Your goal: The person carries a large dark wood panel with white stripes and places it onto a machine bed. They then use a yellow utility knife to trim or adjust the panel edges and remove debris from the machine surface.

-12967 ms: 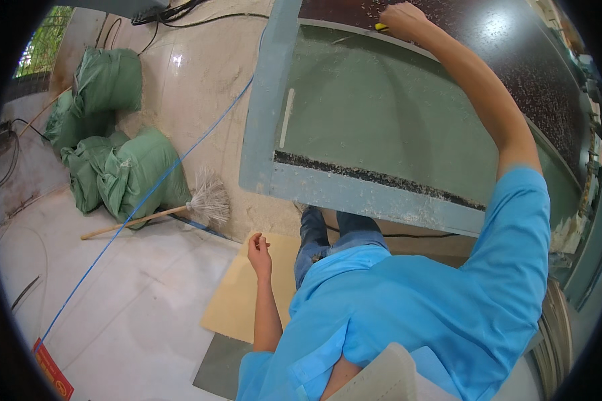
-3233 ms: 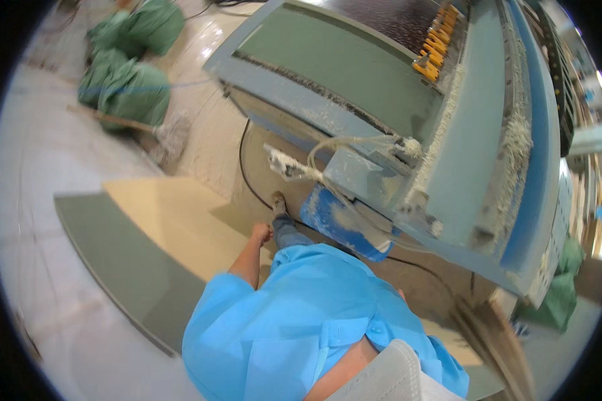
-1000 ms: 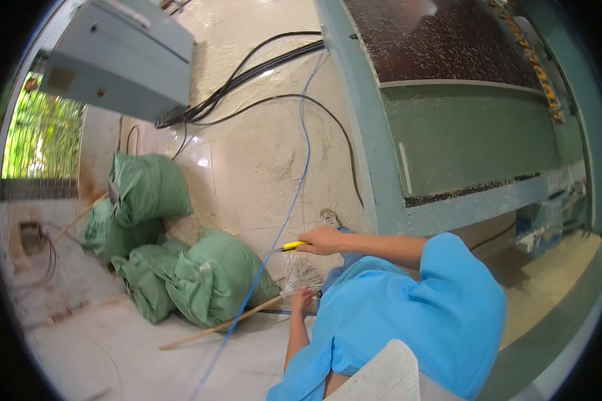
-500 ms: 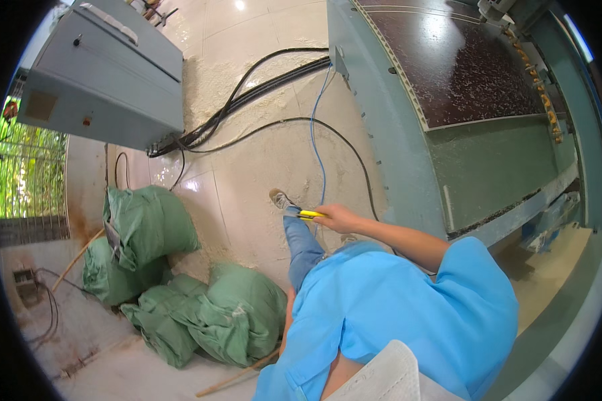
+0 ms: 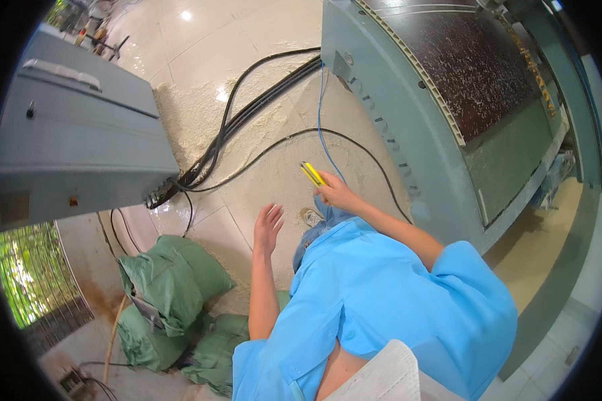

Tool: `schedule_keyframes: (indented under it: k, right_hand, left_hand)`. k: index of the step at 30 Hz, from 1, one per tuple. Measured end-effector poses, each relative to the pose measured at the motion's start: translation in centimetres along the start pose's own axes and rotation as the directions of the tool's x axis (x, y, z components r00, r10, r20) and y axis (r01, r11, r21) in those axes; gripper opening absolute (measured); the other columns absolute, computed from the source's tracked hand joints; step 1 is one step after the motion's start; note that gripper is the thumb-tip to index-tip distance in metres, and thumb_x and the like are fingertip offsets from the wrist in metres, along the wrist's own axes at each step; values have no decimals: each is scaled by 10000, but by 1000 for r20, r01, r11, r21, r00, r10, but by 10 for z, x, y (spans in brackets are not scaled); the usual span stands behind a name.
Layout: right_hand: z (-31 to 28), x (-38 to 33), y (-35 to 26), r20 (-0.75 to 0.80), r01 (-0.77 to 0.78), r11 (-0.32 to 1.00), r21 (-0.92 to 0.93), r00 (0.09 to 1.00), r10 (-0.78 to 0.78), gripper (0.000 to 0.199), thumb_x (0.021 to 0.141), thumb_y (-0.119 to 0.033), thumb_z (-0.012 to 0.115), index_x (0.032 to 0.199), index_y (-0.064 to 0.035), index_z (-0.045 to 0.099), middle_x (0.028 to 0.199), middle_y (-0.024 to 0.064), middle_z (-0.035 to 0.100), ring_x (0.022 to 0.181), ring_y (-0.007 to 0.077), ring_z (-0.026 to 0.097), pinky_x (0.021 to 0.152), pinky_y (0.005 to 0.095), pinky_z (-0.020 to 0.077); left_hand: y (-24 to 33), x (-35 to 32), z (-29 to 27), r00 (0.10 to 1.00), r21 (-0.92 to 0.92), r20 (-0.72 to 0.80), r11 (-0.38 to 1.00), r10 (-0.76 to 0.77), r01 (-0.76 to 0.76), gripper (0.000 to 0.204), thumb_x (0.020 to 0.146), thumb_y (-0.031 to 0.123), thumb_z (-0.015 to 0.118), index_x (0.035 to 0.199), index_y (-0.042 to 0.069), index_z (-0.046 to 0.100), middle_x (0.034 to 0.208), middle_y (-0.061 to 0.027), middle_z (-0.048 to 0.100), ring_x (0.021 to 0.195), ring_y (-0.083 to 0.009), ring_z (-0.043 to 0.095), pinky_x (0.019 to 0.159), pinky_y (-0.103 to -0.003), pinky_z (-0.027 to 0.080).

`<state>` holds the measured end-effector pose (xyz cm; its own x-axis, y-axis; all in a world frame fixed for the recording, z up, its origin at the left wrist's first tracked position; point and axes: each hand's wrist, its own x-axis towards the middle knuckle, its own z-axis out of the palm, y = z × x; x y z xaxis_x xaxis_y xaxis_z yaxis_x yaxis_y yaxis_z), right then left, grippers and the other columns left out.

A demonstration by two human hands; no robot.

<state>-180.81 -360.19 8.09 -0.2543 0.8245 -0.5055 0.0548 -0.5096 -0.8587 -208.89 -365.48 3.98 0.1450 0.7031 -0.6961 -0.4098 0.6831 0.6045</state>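
A yellow utility knife (image 5: 312, 174) is gripped in my right hand (image 5: 338, 193), pointing up and away from my body over the floor. My left hand (image 5: 267, 227) is raised in the air to the left, its fingers stretched out with nothing in them. Below and between the hands, part of my shoe (image 5: 310, 217) shows on the dusty tiles. A thin blue cable (image 5: 324, 127) on the floor runs just beyond the knife.
Black cables (image 5: 247, 110) cross the floor from a grey cabinet (image 5: 87, 134) to a large green-grey machine (image 5: 394, 134) at right. Its dark board (image 5: 458, 63) carries pale chips. Stuffed green sacks (image 5: 180, 277) lean at lower left near a wooden stick (image 5: 114, 337). Pale dust covers the tiles.
My left hand has come up into view from beside my body. The right hand has lifted the knife away from me and tilted it upward. The whole view has turned.
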Motion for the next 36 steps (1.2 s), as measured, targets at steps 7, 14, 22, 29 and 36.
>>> schedule_keyframes:
  k: [7,14,22,29,36]
  right_hand:
    - [14,107,-75,-22,116,937,-331,991,-131,557,927,-285,572,1407,-43,427,1017,189,679,918,266,679,755,389,518]
    - [-310,284,-133,-829,-114,900,-421,451,-331,273,974,-309,578,984,-43,638,774,5,626,662,97,566,585,255,456]
    - [-475,372,-196,-974,-415,883,-218,32,-226,459,869,-375,663,1142,-8,634,1137,183,661,1104,329,613,940,427,466]
    - [-462,402,-211,-974,-570,820,61,-213,-75,449,866,-411,645,1149,-68,588,1132,154,631,1098,323,603,934,447,479]
    - [-452,411,-207,-959,-591,797,125,-279,-56,373,894,-399,599,1158,-137,570,1119,108,636,1051,314,618,876,458,492]
  left_hand:
    - [95,138,112,963,-171,268,985,10,38,436,1014,449,459,1148,61,604,1112,-123,669,1017,-222,646,854,-366,525]
    - [112,216,-59,919,-4,-392,999,-47,50,337,983,381,549,1072,57,530,1071,-148,664,955,-258,662,794,-365,539]
    - [144,156,-209,556,-276,-747,931,-364,238,333,995,423,522,990,91,494,865,-84,589,745,-236,615,671,-374,543]
    - [215,236,-178,757,-71,-555,927,-345,369,369,996,422,523,1059,59,504,921,-116,604,849,-256,598,738,-396,506]
    - [389,426,-158,887,251,-370,889,-277,383,331,983,378,567,1036,54,524,973,-135,636,889,-270,628,798,-394,530]
